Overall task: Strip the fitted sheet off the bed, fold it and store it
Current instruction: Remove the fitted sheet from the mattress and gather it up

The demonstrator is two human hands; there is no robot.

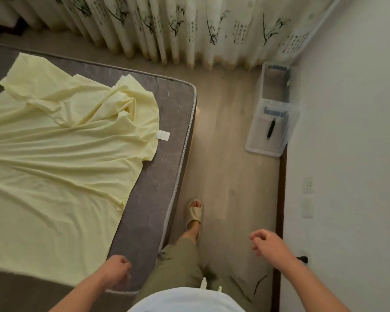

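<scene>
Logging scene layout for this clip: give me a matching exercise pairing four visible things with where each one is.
Things:
1. yellow sheet
2. clear storage bin
3. left hand
4. curtain

Places:
A. on the floor by the wall
B. over the mattress's near edge, holding nothing
C. hanging along the far side of the room
D. lying loose on the bare mattress

Pairs: 1-D, 2-A, 3-B, 4-C

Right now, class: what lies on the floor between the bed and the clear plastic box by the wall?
Only bare wood floor separates the bed from the plastic box, seen in the head view.
</scene>
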